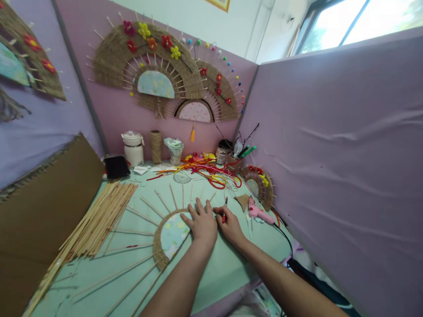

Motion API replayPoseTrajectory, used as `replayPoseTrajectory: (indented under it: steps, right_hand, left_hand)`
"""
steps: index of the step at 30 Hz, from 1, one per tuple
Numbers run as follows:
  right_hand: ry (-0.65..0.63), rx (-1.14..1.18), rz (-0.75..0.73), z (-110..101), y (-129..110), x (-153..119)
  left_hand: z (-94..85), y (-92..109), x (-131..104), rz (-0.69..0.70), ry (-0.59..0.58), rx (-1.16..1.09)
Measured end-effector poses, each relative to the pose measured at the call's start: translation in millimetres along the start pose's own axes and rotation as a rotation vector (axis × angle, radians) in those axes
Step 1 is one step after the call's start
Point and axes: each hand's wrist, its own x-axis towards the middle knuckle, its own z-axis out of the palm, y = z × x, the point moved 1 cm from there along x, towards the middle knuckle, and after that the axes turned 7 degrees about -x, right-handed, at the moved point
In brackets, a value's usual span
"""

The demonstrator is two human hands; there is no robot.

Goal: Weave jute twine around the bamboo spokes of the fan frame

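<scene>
A half-round fan frame (pixel 157 246) lies on the table, with a twine-wrapped rim, a pale blue flowered centre (pixel 172 234) and thin wooden sticks (pixel 139 213) fanning outward. Across its right end my left hand (pixel 202 223) is pressed flat, fingers spread. Just to the right, my right hand (pixel 231 226) grips a red and dark pen (pixel 225 212), which stands nearly upright out of the fist. The pen's lower end and the fan's right end are hidden by my hands. One stick at the left carries a red mark (pixel 132 246).
Left of the fan lies a pile of loose sticks (pixel 99 220) beside a cardboard sheet (pixel 56 211). Coloured cords (pixel 205 169), a twine spool (pixel 156 147) and a lidded jar (pixel 133 149) stand behind. A pink glue gun (pixel 259 212) with its cable sits right, near a small finished fan (pixel 264 189).
</scene>
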Motion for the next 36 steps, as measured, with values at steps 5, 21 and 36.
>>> replayPoseTrajectory:
  steps: [5, 21, 36]
  right_hand:
    - [0.015, 0.002, 0.011, 1.0, 0.7, -0.7]
    - [-0.031, -0.379, 0.210, -32.1, -7.7, 133.7]
    - [-0.500, -0.989, 0.120, -6.3, -24.1, 241.2]
  left_hand:
    - [-1.7, -0.1, 0.5, 0.013, 0.002, 0.022]
    - [4.4, -7.4, -4.3, 0.129, 0.018, -0.024]
    - [69.2, -23.8, -9.9, 0.477, 0.041, -0.318]
